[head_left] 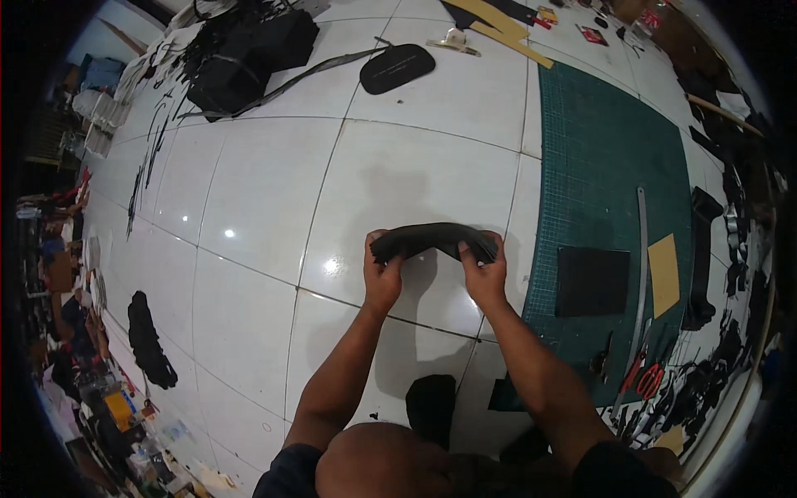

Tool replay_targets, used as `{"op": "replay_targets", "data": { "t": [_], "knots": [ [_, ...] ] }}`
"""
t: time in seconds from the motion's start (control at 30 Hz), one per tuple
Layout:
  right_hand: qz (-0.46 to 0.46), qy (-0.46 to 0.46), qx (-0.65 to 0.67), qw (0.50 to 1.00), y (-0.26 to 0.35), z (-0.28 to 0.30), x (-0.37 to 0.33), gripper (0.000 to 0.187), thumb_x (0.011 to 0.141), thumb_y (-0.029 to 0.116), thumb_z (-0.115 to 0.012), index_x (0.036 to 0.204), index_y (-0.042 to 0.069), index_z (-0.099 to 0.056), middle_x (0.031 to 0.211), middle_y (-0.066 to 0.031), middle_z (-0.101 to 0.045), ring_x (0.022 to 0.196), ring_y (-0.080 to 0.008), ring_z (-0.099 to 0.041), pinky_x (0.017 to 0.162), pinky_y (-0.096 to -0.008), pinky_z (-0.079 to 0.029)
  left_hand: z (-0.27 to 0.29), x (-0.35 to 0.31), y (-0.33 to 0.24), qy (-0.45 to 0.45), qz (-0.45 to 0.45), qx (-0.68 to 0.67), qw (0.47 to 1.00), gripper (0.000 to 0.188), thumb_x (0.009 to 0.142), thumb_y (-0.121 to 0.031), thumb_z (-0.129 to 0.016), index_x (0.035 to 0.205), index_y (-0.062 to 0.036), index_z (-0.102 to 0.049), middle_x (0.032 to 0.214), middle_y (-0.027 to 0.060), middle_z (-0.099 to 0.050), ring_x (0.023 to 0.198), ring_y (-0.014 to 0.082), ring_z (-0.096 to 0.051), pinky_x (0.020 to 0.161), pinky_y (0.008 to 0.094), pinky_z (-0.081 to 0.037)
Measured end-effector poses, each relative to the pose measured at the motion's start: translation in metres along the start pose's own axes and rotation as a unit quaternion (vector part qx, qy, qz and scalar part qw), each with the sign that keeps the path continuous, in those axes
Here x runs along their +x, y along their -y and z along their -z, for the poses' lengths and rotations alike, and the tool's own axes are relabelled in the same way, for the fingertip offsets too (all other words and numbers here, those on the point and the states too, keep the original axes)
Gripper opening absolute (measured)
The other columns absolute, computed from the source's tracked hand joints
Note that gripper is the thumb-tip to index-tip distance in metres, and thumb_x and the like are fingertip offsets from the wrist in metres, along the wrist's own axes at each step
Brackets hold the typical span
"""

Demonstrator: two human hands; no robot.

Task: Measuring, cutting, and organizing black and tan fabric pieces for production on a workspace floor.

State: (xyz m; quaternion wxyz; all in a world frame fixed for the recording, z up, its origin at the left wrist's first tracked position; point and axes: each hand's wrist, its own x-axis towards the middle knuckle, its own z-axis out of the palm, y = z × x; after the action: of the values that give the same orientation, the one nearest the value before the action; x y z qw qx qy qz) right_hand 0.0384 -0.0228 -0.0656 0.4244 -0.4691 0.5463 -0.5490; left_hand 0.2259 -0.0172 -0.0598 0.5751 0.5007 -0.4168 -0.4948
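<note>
Over the white tiled floor, I grip a stack of thin black sheets [432, 236] at both ends. It is bent into an arch, its middle raised and its layered edges fanned at the ends. My left hand [383, 280] is closed round the left end, the thumb on the near side. At the other end my right hand [485, 275] is closed the same way, its thumb pressed against the sheets. What the sheets are made of cannot be told. To the right, a black rectangular piece [593, 282] lies on a green cutting mat [610, 158].
The mat also bears a metal ruler [642, 249], a tan card piece [663, 275] and red-handled scissors [650, 381]. Black bundles [249, 66] and an oval black piece [398, 68] lie at the far side. A dark bundle [150, 340] rests at left; clutter lines both sides.
</note>
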Motion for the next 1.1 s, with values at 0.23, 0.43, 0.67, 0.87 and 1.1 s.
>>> {"op": "replay_targets", "data": {
  "t": [0.23, 0.43, 0.67, 0.87, 1.1],
  "knots": [
    [-0.156, 0.143, -0.165, 0.963, 0.055, 0.028, 0.038, 0.047, 0.087, 0.031, -0.068, 0.114, -0.005, -0.054, 0.098, -0.0205, -0.067, 0.095, -0.0322, -0.066, 0.083, -0.0372, -0.05, -0.004, 0.019, -0.042, 0.026, 0.041, 0.17, 0.984, 0.028, 0.091, -0.011, -0.058, 0.115, 0.0031, -0.057, 0.103, 0.0112, -0.065, 0.092, 0.0173, -0.06, 0.084, 0.0302, -0.048],
    [-0.22, 0.227, -0.272, 0.909, 0.046, 0.082, 0.04, 0.074, 0.079, 0.042, -0.076, 0.128, -0.005, -0.047, 0.112, -0.021, -0.063, 0.096, -0.0286, -0.064, 0.08, -0.0371, -0.052, 0.019, 0.01, -0.008, 0.019, 0.294, 0.102, 0.95, 0.033, 0.087, -0.008, -0.059, 0.116, 0.0067, -0.056, 0.106, 0.0144, -0.066, 0.092, 0.0218, -0.065, 0.083, 0.0327, -0.052],
    [-0.145, -0.189, -0.505, 0.83, 0.034, 0.296, 0.023, 0.07, 0.073, 0.042, -0.077, 0.115, -0.01, -0.057, 0.11, -0.0272, -0.063, 0.103, -0.0385, -0.062, 0.088, -0.0437, -0.05, 0.032, 0.005, -0.008, 0.038, 0.318, 0.107, 0.941, 0.037, 0.087, -0.009, -0.06, 0.121, 0.0042, -0.054, 0.109, 0.0143, -0.065, 0.096, 0.0261, -0.065, 0.086, 0.0369, -0.052],
    [-0.292, -0.065, -0.509, 0.807, 0.016, 0.346, 0.026, 0.072, 0.068, 0.043, -0.076, 0.113, -0.011, -0.058, 0.109, -0.0281, -0.064, 0.103, -0.038, -0.063, 0.087, -0.0418, -0.049, 0.031, 0.005, -0.017, 0.045, 0.348, 0.111, 0.93, 0.037, 0.087, -0.01, -0.061, 0.12, 0.0047, -0.055, 0.11, 0.0133, -0.065, 0.102, 0.0234, -0.062, 0.092, 0.034, -0.047],
    [-0.316, -0.052, -0.442, 0.838, 0.018, 0.342, 0.033, 0.077, 0.072, 0.038, -0.075, 0.126, -0.01, -0.05, 0.123, -0.0283, -0.057, 0.113, -0.0386, -0.058, 0.093, -0.0415, -0.048, 0.035, 0.007, -0.017, 0.044, 0.343, 0.115, 0.931, 0.037, 0.085, -0.012, -0.062, 0.119, 0.0025, -0.055, 0.109, 0.0127, -0.065, 0.099, 0.0248, -0.062, 0.09, 0.0365, -0.048]
  ]
}}
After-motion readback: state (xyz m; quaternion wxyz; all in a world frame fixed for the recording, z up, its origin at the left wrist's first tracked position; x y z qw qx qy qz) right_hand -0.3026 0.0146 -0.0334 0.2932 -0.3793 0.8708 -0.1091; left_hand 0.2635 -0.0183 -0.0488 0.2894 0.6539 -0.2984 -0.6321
